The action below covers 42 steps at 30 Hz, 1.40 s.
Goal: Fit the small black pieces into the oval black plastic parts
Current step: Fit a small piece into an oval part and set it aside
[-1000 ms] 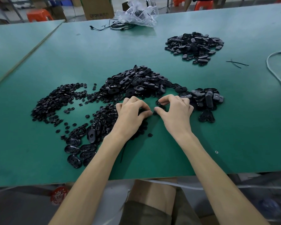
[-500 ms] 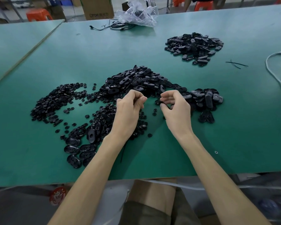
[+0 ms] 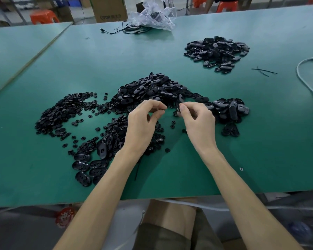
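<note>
A heap of oval black plastic parts (image 3: pixel 152 89) lies mid-table, with a scatter of small black pieces (image 3: pixel 61 112) to its left. My left hand (image 3: pixel 143 123) is raised just above the table, thumb and fingers pinched together; what it pinches is too small to make out. My right hand (image 3: pixel 197 120) is raised beside it, fingertips pinching an oval black part (image 3: pixel 178 108) held on edge. The two hands' fingertips are a short gap apart.
Another pile of oval parts (image 3: pixel 217 51) sits far right. More ovals (image 3: pixel 229 109) lie right of my right hand, and several lie flat near the front left (image 3: pixel 87 166). A white cable (image 3: pixel 304 78) curves at the right edge. A plastic bag (image 3: pixel 154 15) and black wires are at the back.
Both hands lifted off the table, where they were pressing together, and now hold their pieces apart in the air, slightly farther from me.
</note>
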Available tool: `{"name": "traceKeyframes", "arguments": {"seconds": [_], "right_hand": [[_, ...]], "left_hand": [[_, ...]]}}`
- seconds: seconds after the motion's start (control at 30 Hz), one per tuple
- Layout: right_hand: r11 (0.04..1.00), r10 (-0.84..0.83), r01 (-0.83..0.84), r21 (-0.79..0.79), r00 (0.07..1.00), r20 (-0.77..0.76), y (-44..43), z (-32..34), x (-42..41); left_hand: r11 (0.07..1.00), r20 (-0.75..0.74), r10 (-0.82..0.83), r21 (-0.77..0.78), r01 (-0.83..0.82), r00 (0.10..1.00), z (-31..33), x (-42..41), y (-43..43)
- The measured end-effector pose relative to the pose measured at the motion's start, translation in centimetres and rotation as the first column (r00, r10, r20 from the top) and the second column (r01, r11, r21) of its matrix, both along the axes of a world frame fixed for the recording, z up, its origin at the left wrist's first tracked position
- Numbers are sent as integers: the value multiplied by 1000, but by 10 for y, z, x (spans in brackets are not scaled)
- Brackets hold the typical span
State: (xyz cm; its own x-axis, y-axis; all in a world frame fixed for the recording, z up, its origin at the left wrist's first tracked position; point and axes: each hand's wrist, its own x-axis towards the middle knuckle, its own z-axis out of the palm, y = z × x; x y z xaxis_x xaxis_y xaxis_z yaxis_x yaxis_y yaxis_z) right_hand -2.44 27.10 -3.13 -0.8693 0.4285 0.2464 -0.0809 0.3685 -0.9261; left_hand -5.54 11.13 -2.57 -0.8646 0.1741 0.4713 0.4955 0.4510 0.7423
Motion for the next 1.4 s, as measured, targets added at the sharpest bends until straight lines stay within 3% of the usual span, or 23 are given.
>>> {"name": "traceKeyframes", "arguments": {"seconds": [0.3, 0.57, 1.07, 1.4], "right_hand": [[993, 119, -119, 23, 993, -6, -2, 1, -1], [978, 141, -144, -150, 989, -36, -4, 4, 5], [972, 200, -203, -120, 979, -35, -4, 2, 5], [967, 207, -211, -145, 977, -41, -4, 0, 3]], "left_hand": [[999, -47, 29, -26, -30, 998, 1, 0, 0], [999, -101, 12, -52, -17, 995, -1, 3, 1], [998, -105, -5, -70, -2, 994, -1, 2, -1], [991, 68, -21, 131, 12, 997, 3, 3, 1]]}}
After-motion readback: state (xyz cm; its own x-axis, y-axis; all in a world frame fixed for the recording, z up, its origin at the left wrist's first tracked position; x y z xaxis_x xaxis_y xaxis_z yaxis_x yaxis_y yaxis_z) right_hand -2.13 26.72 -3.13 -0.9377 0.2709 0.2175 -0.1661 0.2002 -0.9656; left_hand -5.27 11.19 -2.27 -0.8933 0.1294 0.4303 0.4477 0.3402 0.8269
